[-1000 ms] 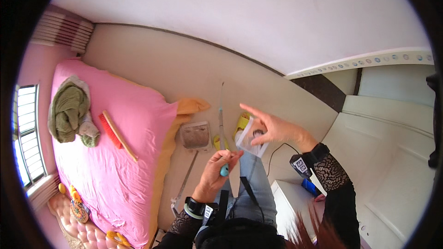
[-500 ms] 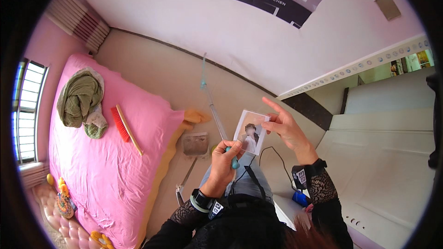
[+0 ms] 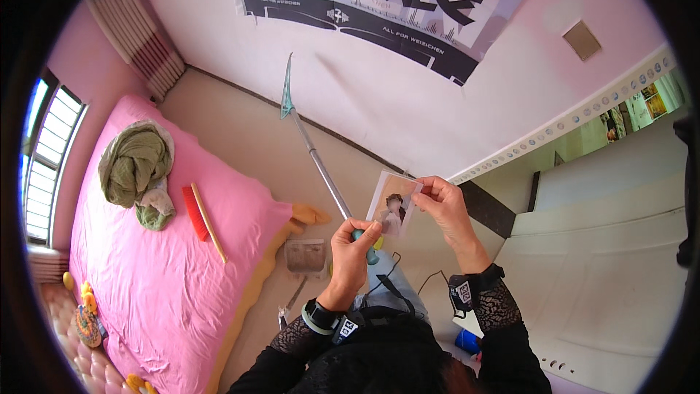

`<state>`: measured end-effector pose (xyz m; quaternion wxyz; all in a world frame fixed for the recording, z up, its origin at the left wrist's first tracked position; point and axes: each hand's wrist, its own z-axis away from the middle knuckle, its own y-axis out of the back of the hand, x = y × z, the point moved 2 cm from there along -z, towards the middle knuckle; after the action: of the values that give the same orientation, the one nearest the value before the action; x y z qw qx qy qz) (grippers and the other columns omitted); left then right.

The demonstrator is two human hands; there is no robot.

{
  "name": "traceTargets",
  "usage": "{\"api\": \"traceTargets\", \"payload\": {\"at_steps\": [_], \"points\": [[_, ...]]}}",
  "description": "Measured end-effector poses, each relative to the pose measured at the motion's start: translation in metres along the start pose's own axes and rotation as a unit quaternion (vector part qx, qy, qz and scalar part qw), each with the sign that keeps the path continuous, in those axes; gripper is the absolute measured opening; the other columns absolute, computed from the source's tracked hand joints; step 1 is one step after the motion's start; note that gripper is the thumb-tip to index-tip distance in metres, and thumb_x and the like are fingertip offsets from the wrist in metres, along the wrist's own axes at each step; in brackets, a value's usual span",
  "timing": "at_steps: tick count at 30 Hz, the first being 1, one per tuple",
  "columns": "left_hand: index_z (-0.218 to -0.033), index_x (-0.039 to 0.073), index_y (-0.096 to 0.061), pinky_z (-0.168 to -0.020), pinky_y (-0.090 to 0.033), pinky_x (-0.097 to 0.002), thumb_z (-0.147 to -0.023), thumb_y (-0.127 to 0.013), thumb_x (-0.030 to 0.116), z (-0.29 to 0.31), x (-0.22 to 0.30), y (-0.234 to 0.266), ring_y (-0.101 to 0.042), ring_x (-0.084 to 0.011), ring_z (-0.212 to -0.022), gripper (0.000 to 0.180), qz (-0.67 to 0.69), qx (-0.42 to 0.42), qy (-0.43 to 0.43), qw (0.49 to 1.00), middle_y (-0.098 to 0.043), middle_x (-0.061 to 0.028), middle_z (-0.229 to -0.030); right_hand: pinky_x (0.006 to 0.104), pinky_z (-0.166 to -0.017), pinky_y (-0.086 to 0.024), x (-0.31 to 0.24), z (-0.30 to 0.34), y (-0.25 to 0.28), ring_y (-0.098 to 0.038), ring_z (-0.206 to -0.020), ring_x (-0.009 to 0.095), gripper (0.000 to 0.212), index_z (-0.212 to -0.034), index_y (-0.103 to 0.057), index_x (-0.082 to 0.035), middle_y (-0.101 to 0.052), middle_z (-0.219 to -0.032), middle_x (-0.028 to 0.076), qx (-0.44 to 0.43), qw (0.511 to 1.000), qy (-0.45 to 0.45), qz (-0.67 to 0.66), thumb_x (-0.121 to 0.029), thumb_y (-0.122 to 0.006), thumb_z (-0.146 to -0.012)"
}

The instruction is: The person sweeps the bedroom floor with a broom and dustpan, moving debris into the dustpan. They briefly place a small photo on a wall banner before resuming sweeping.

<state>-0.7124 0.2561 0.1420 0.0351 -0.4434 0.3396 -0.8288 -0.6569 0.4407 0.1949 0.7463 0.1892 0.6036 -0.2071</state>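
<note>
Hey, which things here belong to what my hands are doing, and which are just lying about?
In hand:
photo card, in the right hand
teal-headed pole, in the left hand

Seemingly lying about:
red-bristled brush and green cloth bundle, on the pink bed
long-handled dustpan, on the floor

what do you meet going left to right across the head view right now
Window → green cloth bundle → red-bristled brush → grey dustpan → left hand → photo card → right hand → white panelled surface
</note>
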Motion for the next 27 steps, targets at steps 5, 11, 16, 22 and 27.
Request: {"api": "traceTargets", "payload": {"at_steps": [5, 11, 16, 22, 27], "points": [[-0.084, 0.003, -0.060, -0.062, -0.042, -0.0205, -0.087, -0.071, 0.007, -0.014, 0.001, 0.000, -0.054, -0.0072, -0.068, 0.012, 0.015, -0.002, -0.034, 0.999, -0.064, -0.0041, -0.081, 0.0211, -0.064, -0.046, -0.012, -0.020, 0.002, -0.057, -0.071, 0.005, 0.017, -0.098, -0.067, 0.001, -0.065, -0.081, 0.000, 0.009, 0.994, 0.078, 0.078, -0.010, -0.067, -0.085], [-0.084, 0.002, -0.056, -0.089, -0.053, -0.0379, -0.091, -0.063, 0.001, -0.068, 0.008, -0.016, -0.067, -0.0292, -0.097, 0.010, 0.058, -0.002, -0.030, 0.998, -0.066, -0.0138, -0.090, 0.0206, -0.063, -0.046, -0.067, -0.086, 0.049, -0.056, -0.070, 0.004, 0.015, -0.095, -0.068, 0.001, -0.064, -0.078, -0.001, 0.054, 0.983, 0.135, 0.111, -0.011, -0.067, -0.087], [-0.083, 0.001, -0.056, -0.091, -0.054, -0.0406, -0.091, -0.063, 0.000, -0.121, 0.010, -0.022, -0.067, -0.0316, -0.099, 0.010, 0.070, 0.021, -0.008, 0.997, -0.065, -0.0136, -0.086, 0.0203, -0.061, -0.044, -0.145, -0.161, 0.138, -0.057, -0.068, 0.004, 0.017, -0.096, -0.068, -0.001, -0.064, -0.075, -0.002, 0.127, 0.962, 0.220, 0.104, -0.016, -0.067, -0.089], [-0.080, 0.001, -0.058, -0.087, -0.054, -0.0393, -0.090, -0.064, 0.000, -0.140, -0.002, -0.003, -0.068, -0.0290, -0.093, 0.011, 0.113, 0.043, 0.013, 0.993, -0.064, -0.0110, -0.080, 0.0226, -0.059, -0.044, -0.243, -0.215, 0.211, -0.054, -0.064, 0.006, 0.017, -0.090, -0.068, 0.002, -0.063, -0.071, 0.001, 0.252, 0.889, 0.338, 0.179, -0.014, -0.067, -0.087], [-0.079, 0.002, -0.060, -0.083, -0.055, -0.0377, -0.088, -0.066, 0.000, -0.155, -0.004, 0.007, -0.068, -0.0274, -0.090, 0.011, 0.092, 0.056, 0.020, 0.994, -0.064, -0.0101, -0.078, 0.0241, -0.062, -0.046, -0.286, -0.240, 0.248, -0.057, -0.066, 0.007, 0.020, -0.090, -0.068, 0.003, -0.065, -0.072, 0.002, 0.297, 0.841, 0.386, 0.233, -0.017, -0.069, -0.086]]}}
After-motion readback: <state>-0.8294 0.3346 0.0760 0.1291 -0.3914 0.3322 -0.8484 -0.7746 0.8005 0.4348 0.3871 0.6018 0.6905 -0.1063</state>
